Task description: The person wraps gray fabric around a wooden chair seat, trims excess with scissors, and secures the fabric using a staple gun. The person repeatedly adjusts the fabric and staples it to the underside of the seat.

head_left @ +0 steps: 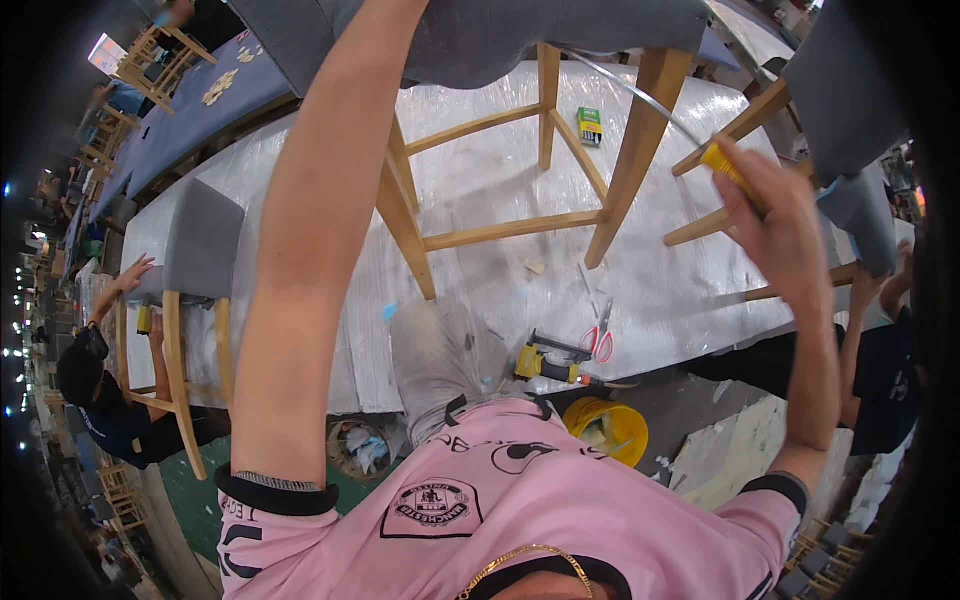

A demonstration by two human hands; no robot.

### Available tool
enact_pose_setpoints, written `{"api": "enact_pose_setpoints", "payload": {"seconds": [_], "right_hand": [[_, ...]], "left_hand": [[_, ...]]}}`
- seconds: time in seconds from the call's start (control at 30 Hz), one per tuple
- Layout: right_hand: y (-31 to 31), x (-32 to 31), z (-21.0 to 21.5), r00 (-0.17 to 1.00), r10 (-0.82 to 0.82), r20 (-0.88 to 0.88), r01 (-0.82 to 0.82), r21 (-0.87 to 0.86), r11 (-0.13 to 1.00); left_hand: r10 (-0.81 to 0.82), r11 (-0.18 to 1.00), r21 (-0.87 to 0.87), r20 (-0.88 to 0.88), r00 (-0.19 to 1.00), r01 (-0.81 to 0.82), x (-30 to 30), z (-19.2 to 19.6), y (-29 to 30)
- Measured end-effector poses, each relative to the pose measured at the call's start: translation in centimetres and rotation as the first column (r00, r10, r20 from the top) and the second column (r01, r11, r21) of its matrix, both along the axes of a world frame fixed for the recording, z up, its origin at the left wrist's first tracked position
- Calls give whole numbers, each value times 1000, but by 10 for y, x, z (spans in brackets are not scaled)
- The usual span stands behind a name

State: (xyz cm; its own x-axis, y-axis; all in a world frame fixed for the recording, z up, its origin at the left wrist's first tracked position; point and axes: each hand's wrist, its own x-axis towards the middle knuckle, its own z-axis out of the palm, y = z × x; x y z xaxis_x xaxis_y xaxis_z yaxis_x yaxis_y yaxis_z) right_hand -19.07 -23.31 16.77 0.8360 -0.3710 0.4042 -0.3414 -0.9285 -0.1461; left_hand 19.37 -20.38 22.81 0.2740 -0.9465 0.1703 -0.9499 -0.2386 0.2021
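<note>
Before me a wooden-legged chair (640, 150) stands on the wrapped table, with grey fabric (480, 55) hanging round its seat. My left forearm stretches up over that fabric, and the hand lies beyond the top edge of the picture. On the right, my right hand (785, 220) is closed around the yellow handle of a long-shafted screwdriver (735, 175). Its thin metal shaft runs up and left, passing by the front right leg to the underside of the seat. Whether the tip touches the chair is hidden.
A nail gun (550, 360), red-handled scissors (600, 343) and a small green box (590, 127) lie on the plastic-covered table (480, 290). A yellow bucket (630, 430) stands below the edge. Co-workers handle a grey chair (200, 240) at left and another (845, 90) at right.
</note>
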Motion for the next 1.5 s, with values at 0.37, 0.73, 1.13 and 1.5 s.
{"api": "enact_pose_setpoints", "payload": {"seconds": [0.37,0.73,1.13,1.5], "right_hand": [[-51,55,117,958,-141,-251,-102,-756,647],[-130,-56,-160,999,41,5,-36,556,831],[62,-4,-577,973,38,-227,154,763,628],[2,131,-187,881,-109,461,-385,831,402]], "left_hand": [[-142,919,-339,184,973,199,-32,-12,27],[-261,800,-360,513,818,481,-25,-17,41],[-165,844,-313,621,766,436,4,-35,16],[-183,825,-346,585,790,448,-13,-39,29]]}}
